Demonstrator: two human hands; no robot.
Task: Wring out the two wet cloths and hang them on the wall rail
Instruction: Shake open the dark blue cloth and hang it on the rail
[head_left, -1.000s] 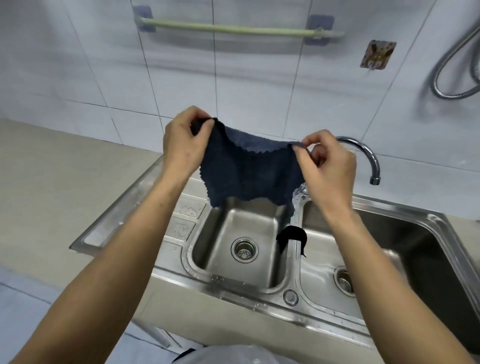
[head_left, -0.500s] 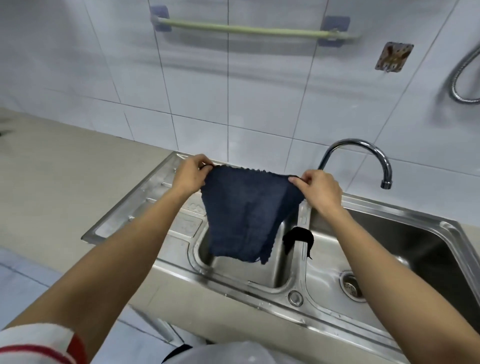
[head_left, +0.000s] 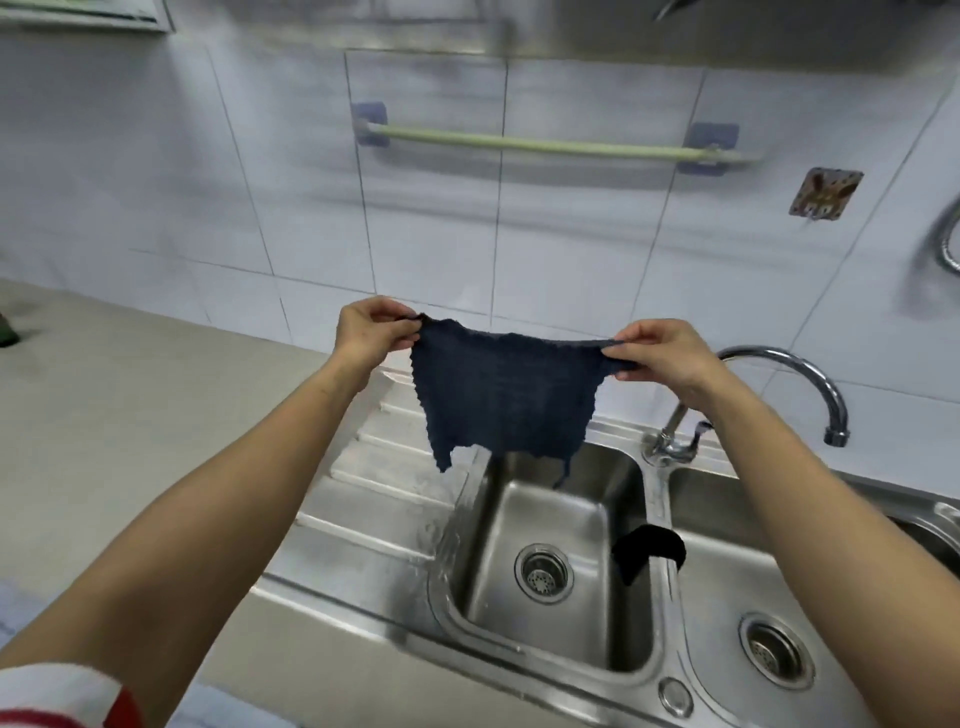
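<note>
A dark blue cloth (head_left: 501, 397) hangs spread out between my hands, above the left basin. My left hand (head_left: 370, 326) pinches its upper left corner. My right hand (head_left: 655, 355) pinches the upper right corner. A black cloth (head_left: 648, 551) lies draped over the divider between the two basins. The pale green wall rail (head_left: 545, 145) runs across the tiles above and behind the blue cloth, with nothing hanging on it.
A steel double sink (head_left: 374, 540) with a ribbed drainboard sits in a beige counter (head_left: 104, 415). The curved tap (head_left: 800, 384) stands right of my right hand. A hook plate (head_left: 825, 193) and a shower hose (head_left: 948, 244) are on the right wall.
The blue cloth has been stretched wider between my hands and lifted a little. The view has tilted up, so the rail now sits lower in the picture.
</note>
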